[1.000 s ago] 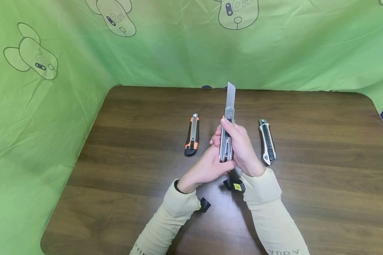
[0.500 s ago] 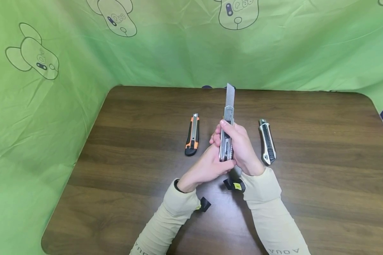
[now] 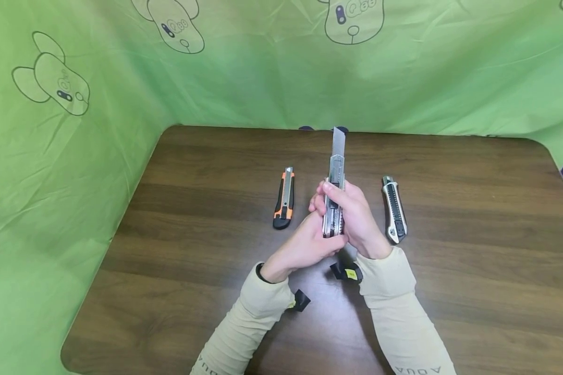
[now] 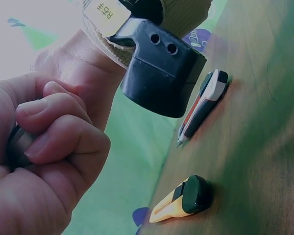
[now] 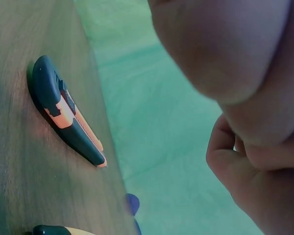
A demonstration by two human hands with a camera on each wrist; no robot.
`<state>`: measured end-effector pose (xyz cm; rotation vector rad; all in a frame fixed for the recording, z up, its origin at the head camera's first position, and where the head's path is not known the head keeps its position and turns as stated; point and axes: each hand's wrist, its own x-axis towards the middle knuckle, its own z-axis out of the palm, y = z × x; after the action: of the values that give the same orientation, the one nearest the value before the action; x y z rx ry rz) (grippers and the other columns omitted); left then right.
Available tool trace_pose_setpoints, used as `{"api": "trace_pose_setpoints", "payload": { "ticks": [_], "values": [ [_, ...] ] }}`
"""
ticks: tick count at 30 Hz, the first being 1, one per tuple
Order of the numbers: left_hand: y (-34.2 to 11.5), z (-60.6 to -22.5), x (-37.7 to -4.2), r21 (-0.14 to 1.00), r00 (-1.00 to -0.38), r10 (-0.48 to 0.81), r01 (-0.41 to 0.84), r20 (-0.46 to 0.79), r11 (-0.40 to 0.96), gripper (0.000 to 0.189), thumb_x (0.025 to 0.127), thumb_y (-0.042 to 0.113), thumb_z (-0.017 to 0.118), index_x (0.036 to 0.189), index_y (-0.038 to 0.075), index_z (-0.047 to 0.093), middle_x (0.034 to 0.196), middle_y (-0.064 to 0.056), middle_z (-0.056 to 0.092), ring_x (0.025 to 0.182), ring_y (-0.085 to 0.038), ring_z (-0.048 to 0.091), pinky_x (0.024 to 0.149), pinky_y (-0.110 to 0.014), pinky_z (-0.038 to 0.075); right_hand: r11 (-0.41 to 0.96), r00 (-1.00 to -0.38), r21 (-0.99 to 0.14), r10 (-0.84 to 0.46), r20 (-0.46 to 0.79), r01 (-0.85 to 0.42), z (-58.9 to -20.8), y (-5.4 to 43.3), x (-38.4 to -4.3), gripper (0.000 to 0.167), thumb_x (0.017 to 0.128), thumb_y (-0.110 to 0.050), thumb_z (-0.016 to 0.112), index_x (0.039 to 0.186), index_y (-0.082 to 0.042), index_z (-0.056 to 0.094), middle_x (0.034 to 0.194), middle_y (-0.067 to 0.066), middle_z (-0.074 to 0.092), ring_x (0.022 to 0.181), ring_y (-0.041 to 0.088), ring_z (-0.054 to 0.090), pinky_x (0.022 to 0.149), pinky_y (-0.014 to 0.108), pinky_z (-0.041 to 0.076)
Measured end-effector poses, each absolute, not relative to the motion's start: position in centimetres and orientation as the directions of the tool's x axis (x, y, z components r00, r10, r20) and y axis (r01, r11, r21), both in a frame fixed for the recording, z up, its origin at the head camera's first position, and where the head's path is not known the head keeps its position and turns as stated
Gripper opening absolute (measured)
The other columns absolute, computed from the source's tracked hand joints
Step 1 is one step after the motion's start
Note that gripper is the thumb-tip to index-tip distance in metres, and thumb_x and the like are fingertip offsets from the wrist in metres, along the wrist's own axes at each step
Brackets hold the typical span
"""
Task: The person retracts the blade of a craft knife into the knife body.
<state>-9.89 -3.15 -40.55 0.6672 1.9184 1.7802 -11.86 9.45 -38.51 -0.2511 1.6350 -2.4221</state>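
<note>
A silver snap-off utility knife [image 3: 337,165] points away from me above the table, with its blade [image 3: 338,141] out. My left hand [image 3: 302,245] holds its lower end, the thumb lying across the butt. My right hand [image 3: 360,221] grips the body from the right, its thumb on top near the slider. To the left of the hands lies an orange and black utility knife [image 3: 283,200]. A silver and black utility knife [image 3: 394,211] lies to their right. Hidden under the hands in the head view, a yellow utility knife with a dark end [image 4: 181,199] shows in the left wrist view.
The dark wooden table [image 3: 178,291] has a green printed cloth [image 3: 262,78] hanging behind it and at its sides. Black camera mounts sit at the left wrist [image 3: 301,301] and the right wrist [image 3: 344,272].
The right thumb has slid back toward me along the knife, and the blade sticks out less than before. Both hands keep their hold, and the knives on the table have stayed put.
</note>
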Motion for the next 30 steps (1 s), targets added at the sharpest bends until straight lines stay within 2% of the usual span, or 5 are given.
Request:
{"api": "trace_pose_setpoints", "payload": {
  "ticks": [14,18,22,30],
  "values": [
    [-3.44,-40.45,-9.86,0.999,-0.783,0.621,0.024,0.003,0.026,0.027,0.087,-0.004,0.055,0.114,-0.002,0.048,0.073,-0.005,0.049,0.057,-0.008,0.047,0.055,-0.019,0.042,-0.399,-0.95,-0.912,-0.309,0.039,0.092,-38.39,9.43,-11.85,0.007,0.099,-0.003,0.044,0.102,-0.002,0.049,0.069,0.002,0.054,0.074,0.015,0.059,0.079,0.025,0.051],
    [-3.48,-40.51,-9.92,0.998,-0.791,0.612,0.038,-0.003,0.055,0.024,0.086,-0.002,0.056,0.109,-0.001,0.05,0.071,-0.004,0.05,0.057,-0.008,0.047,0.055,-0.019,0.042,-0.41,-0.946,-0.907,-0.322,0.048,0.094,-38.32,9.43,-11.88,0.012,0.096,0.003,0.042,0.107,0.002,0.046,0.073,0.001,0.055,0.075,0.014,0.058,0.079,0.024,0.052],
    [-3.55,-40.48,-9.95,0.997,-0.794,0.608,0.04,-0.007,0.064,0.022,0.086,-0.002,0.056,0.108,-0.002,0.05,0.07,-0.004,0.05,0.056,-0.008,0.047,0.054,-0.019,0.042,-0.412,-0.945,-0.907,-0.324,0.05,0.093,-38.37,9.41,-11.89,0.016,0.095,0.005,0.041,0.11,0.0,0.046,0.076,0.001,0.055,0.076,0.013,0.057,0.079,0.023,0.052],
    [-3.67,-40.22,-10.11,0.999,-0.765,0.644,0.011,-0.013,0.032,0.008,0.087,-0.002,0.053,0.094,-0.002,0.049,0.057,-0.005,0.046,0.044,-0.013,0.043,0.043,-0.025,0.039,-0.341,-0.959,-0.935,-0.284,0.008,0.094,-38.43,9.24,-11.86,0.012,0.096,0.0,0.046,0.108,-0.003,0.05,0.074,-0.001,0.06,0.077,0.013,0.061,0.08,0.024,0.051]
  ]
}}
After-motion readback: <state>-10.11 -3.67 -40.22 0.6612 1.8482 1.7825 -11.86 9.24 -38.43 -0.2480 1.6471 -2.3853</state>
